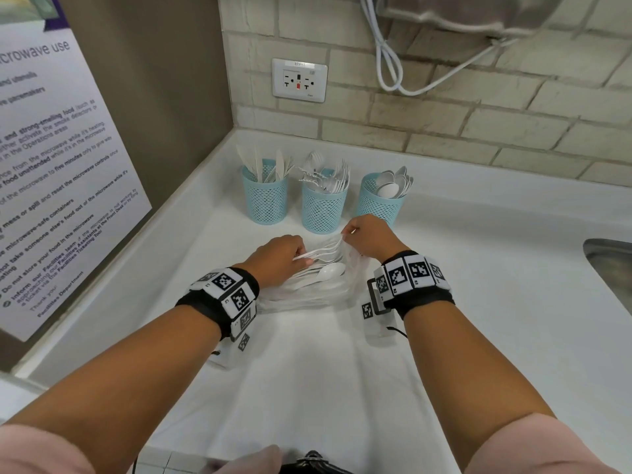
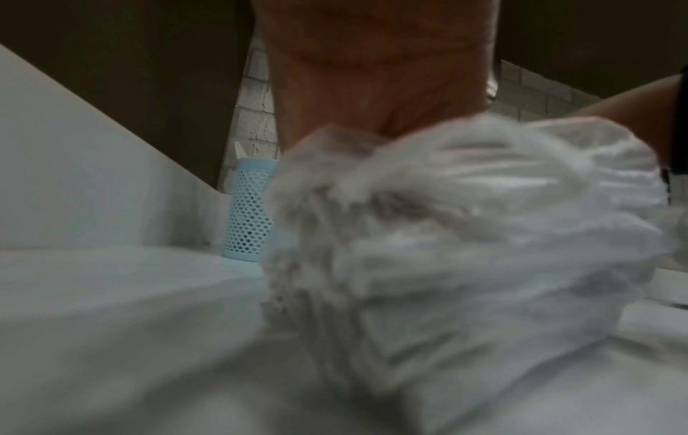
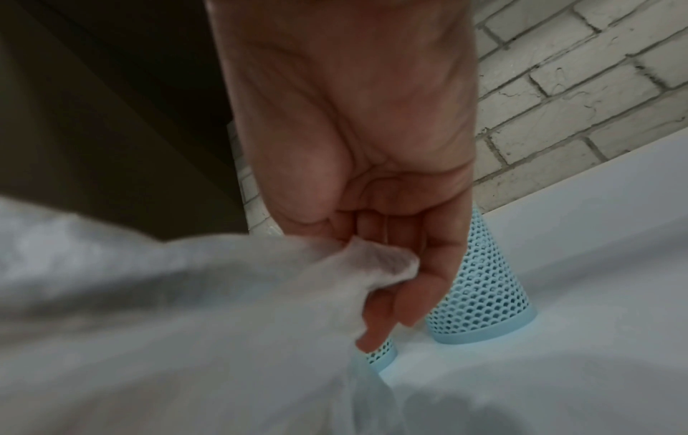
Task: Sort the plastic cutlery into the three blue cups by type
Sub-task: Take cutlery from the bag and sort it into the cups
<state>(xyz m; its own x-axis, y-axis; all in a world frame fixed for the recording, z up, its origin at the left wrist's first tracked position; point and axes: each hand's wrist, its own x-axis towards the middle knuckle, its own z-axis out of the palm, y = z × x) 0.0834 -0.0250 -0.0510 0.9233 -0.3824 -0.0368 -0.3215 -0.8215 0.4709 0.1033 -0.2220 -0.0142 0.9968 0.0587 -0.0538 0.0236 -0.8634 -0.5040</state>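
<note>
Three blue mesh cups stand in a row at the back of the white counter: the left cup (image 1: 265, 200) holds knives, the middle cup (image 1: 323, 208) forks, the right cup (image 1: 379, 201) spoons. In front of them lies a clear plastic bag (image 1: 307, 292) with white cutlery inside, among it a spoon (image 1: 331, 271). My left hand (image 1: 301, 256) reaches into the bag's mouth and grips a few white handles (image 1: 323, 249). My right hand (image 1: 347, 234) pinches the bag's edge (image 3: 380, 265) and holds it up. In the left wrist view the crumpled bag (image 2: 465, 235) hides my fingers.
The counter (image 1: 478, 302) runs into a corner, with a brick backsplash and a wall outlet (image 1: 299, 80) behind the cups. A notice board (image 1: 51, 165) covers the left wall. A metal sink (image 1: 612, 268) is at the right edge. White cords (image 1: 390, 63) hang above.
</note>
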